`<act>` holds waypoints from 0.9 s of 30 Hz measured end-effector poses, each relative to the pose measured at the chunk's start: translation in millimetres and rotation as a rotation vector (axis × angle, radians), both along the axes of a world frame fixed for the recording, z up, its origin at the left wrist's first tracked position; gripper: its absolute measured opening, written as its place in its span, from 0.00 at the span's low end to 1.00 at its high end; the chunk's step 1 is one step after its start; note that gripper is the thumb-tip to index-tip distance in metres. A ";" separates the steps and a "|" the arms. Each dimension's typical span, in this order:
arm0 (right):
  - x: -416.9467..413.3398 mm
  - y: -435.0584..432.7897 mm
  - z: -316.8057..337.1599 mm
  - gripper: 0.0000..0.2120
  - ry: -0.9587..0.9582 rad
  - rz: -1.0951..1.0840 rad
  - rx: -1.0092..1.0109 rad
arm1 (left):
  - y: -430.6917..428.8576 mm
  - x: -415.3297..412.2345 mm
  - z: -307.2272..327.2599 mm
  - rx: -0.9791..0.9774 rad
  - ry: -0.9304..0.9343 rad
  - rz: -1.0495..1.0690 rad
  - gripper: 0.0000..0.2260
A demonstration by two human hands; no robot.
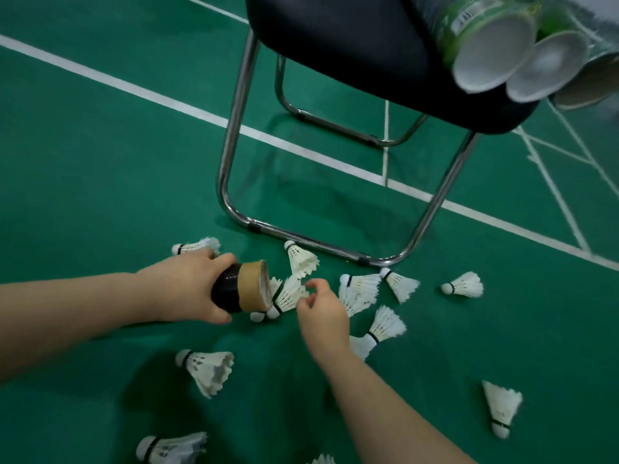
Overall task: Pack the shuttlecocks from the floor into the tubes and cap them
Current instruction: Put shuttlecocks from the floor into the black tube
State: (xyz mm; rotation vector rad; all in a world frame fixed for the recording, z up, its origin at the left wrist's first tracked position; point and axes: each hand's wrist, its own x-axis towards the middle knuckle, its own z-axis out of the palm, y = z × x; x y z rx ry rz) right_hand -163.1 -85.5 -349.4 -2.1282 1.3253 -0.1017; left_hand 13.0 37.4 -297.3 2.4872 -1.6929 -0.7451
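Judging by the floor [100, 162], this job is nowhere near done. I count around ten loose shuttlecocks [207, 370] scattered over the green court in front of the chair [351, 61], a few close to its metal legs, the rest spread near and under the arms and off to the right. Up on the seat lie three more tubes [485, 58] with their mouths facing the camera. Those ends have no caps, and I can't tell if anything sits deep inside. No cap shows anywhere in view, so I'd say capping is all ahead. The left hand [187, 289] is wrapped round a black tube [239, 289] with a brown paper rim, held low over the floor and tipped on its side, mouth pointing right. Right at that mouth sits one shuttlecock [289, 296], cork down by the floor and feathers fanned up toward the right hand [323, 313]. That hand's thumb and fingertips are curled in on the feather edge, which looks like a light pinch to me. So the thing in play is between the two hands, just beside the rim or touching it, and not inside yet. How many are already in that tube is hidden from this angle.
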 end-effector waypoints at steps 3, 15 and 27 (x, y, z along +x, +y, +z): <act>-0.1 -20.4 -18.7 0.18 0.118 0.059 -0.045 | -7.7 0.9 -6.7 0.017 -0.024 -0.012 0.30; 6.6 -40.6 -42.3 0.15 -0.072 -0.083 0.245 | -18.7 -0.1 -28.4 0.021 -0.040 0.027 0.29; 9.2 26.0 15.8 0.15 -0.521 0.213 -0.065 | 3.0 -16.3 -24.5 0.001 -0.149 0.087 0.27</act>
